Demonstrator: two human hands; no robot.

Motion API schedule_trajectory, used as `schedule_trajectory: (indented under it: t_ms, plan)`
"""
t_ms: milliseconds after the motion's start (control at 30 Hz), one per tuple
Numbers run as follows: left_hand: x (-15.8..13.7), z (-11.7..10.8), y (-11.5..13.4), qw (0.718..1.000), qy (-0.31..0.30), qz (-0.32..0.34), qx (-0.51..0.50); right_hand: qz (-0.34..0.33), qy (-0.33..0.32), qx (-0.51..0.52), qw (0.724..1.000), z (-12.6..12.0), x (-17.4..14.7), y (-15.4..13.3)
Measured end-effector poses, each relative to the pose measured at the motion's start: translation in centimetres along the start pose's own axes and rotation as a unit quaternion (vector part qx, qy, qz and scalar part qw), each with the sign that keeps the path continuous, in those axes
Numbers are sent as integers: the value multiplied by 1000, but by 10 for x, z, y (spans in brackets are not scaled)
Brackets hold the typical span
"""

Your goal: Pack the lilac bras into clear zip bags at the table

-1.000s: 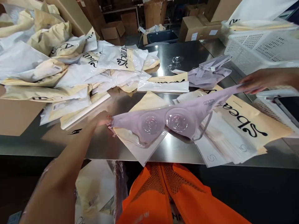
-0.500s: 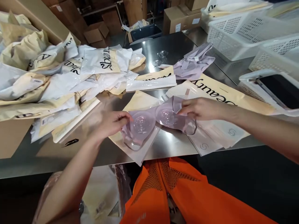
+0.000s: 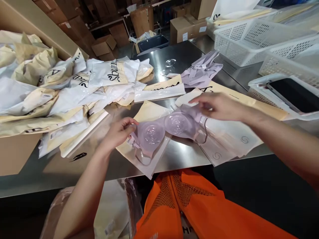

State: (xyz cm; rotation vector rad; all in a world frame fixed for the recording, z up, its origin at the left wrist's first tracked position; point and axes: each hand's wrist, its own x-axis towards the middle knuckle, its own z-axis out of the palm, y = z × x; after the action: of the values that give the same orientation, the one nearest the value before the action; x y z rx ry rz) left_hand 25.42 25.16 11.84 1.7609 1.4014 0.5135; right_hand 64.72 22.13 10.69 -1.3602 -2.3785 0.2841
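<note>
A lilac bra lies cups up across a cream-and-white packing bag on the steel table. Shiny clear plastic domes sit in both cups. My left hand pinches the bra's left side between thumb and fingers. Just above the right cup's outer edge, my right hand has its index finger stretched out and other fingers loosely bent, close to the fabric. A strap loop hangs beneath it. More flat translucent bags lie under and beside my right forearm.
Filled "beauty" bags are heaped at left. Behind the bra are a folded bag, more lilac bras and clear plastic domes. White baskets and a phone stand at right; a cardboard box is farther back.
My right hand has moved up off the right cup and its fingers have loosened. My left hand stays at the left side, where a strap now hangs lower. The view has shifted slightly.
</note>
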Motion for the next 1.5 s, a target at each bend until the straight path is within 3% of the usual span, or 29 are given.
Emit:
schedule_trajectory:
  t_ms: [100,167,267,333,400,533,633,700,767,800,867,933,1000,1067,1133,1200,1300,1400,1433,1500]
  plan:
    - [1,-8,16,993,42,-2,-109,111,160,47,980,-46,4,-10]
    - [10,4,32,986,47,4,-160,164,211,80,960,-66,15,-23]
    - [33,43,52,983,-35,-32,-176,163,206,110,958,-75,39,-49]
    - [52,67,58,976,-114,-77,-171,146,173,106,968,-67,57,-68]
    - [67,77,55,970,-131,-100,-177,127,126,110,978,-52,75,-84]
    - [71,51,27,973,3,-102,-205,55,20,201,978,-24,97,-102]
    - [46,15,-7,973,105,-84,-190,74,26,322,943,-7,79,-104]
    - [21,-5,-31,972,158,-64,-161,144,17,443,885,19,47,-106]
    - [-3,-17,-51,973,194,-41,-115,243,-35,563,789,61,9,-115]
    - [-11,-19,-59,976,201,-28,-80,320,-34,616,719,85,-9,-121]
    - [-16,-17,-64,982,190,12,5,462,55,687,558,130,-33,-135]
    - [-5,-5,-58,982,146,84,84,510,141,713,459,162,-37,-147]
    - [21,16,-43,977,84,154,123,505,188,735,411,179,-24,-151]
    - [52,47,-26,973,33,180,140,481,221,756,385,186,-1,-147]
    - [77,81,-8,970,-14,188,152,454,265,760,382,190,20,-136]
    - [87,112,8,967,-54,187,165,434,309,747,398,194,35,-122]
    - [65,136,29,963,-77,182,184,418,320,730,436,197,41,-108]
    - [10,126,38,960,-59,210,175,408,268,732,475,189,28,-98]
    - [-10,117,36,960,-27,227,160,404,251,732,488,184,20,-95]
    - [-45,98,20,965,84,221,112,372,217,702,567,172,1,-87]
